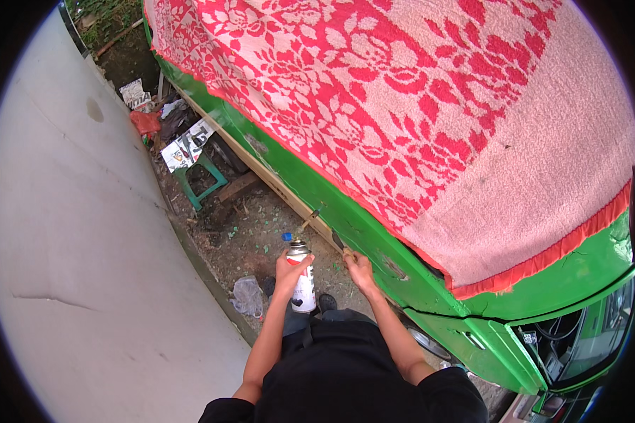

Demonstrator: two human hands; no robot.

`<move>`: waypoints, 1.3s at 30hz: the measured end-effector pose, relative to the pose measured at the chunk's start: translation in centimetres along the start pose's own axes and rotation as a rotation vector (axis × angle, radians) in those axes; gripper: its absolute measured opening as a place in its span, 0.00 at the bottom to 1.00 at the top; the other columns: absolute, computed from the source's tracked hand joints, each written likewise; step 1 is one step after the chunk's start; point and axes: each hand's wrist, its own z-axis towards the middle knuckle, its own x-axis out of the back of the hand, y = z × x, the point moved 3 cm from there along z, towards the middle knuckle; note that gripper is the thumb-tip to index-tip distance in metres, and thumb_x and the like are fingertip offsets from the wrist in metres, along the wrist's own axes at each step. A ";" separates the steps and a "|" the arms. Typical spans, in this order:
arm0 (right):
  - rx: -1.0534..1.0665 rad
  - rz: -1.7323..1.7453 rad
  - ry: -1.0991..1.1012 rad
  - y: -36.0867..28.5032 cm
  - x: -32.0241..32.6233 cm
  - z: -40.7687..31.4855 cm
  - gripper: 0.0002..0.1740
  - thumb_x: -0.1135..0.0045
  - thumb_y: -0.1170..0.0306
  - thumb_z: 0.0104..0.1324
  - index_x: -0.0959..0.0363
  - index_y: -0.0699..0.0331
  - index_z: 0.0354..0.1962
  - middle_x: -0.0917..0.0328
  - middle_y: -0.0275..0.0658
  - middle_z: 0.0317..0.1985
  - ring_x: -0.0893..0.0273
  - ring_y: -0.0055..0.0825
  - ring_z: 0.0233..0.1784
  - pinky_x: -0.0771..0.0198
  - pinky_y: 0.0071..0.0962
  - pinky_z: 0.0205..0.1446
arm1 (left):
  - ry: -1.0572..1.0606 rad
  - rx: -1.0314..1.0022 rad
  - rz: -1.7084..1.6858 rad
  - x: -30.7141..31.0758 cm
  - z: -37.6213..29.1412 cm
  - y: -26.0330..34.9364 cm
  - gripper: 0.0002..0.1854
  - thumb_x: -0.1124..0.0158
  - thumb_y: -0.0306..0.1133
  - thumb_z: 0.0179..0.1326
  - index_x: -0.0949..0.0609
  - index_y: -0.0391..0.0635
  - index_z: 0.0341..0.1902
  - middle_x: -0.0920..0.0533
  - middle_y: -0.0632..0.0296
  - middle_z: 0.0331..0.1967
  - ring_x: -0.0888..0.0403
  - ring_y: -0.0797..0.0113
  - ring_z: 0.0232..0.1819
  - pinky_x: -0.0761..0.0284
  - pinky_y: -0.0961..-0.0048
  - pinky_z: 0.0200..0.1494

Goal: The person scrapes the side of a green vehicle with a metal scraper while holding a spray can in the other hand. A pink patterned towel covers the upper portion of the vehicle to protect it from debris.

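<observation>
My left hand (290, 273) is closed around a white gas canister (304, 288) held upright, with a metal neck and a torch head with a blue knob (287, 237) on top. The torch nozzle points toward the green side panel of a vehicle (370, 232); whether a flame burns, I cannot tell. My right hand (359, 268) grips the handle of a scraper or putty knife (338, 242), its dark blade near the panel's lower edge. Bare, scraped patches (395, 266) show in the green paint. A red and pink floral blanket (349, 100) lies over the vehicle's top.
A pale wall (84, 222) rises close on the left. On the ground stand a green plastic stool (200, 182) and, nearer, a clear plastic bag (247, 297). Paint flakes are scattered below the panel. Rubbish (145, 122) lies farther back. A vehicle window (577, 333) is at the right.
</observation>
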 end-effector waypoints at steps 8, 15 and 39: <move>0.013 -0.002 0.000 -0.2 -0.3 0.1 0.23 0.47 0.56 0.64 0.23 0.72 0.38 0.23 0.40 0.24 0.27 0.27 0.28 0.34 0.30 0.35 | 0.029 0.006 0.013 0.7 0.7 -0.6 0.23 0.22 0.36 0.49 0.23 0.37 0.43 0.17 0.60 0.31 0.20 0.75 0.29 0.25 0.75 0.32; 0.010 -0.006 -0.002 -0.3 -0.4 0.1 0.23 0.48 0.56 0.65 0.23 0.72 0.39 0.23 0.40 0.25 0.27 0.27 0.29 0.34 0.31 0.36 | 0.005 0.022 -0.003 0.7 0.8 0.4 0.23 0.22 0.36 0.49 0.22 0.38 0.43 0.17 0.61 0.31 0.20 0.75 0.29 0.25 0.75 0.31; 0.281 -0.216 0.149 -5.5 -3.0 2.9 0.18 0.50 0.66 0.70 0.28 0.79 0.40 0.25 0.67 0.31 0.24 0.64 0.37 0.29 0.51 0.43 | 0.246 -0.009 0.008 8.4 -1.1 2.2 0.21 0.23 0.35 0.51 0.22 0.39 0.43 0.17 0.63 0.32 0.21 0.75 0.30 0.26 0.76 0.33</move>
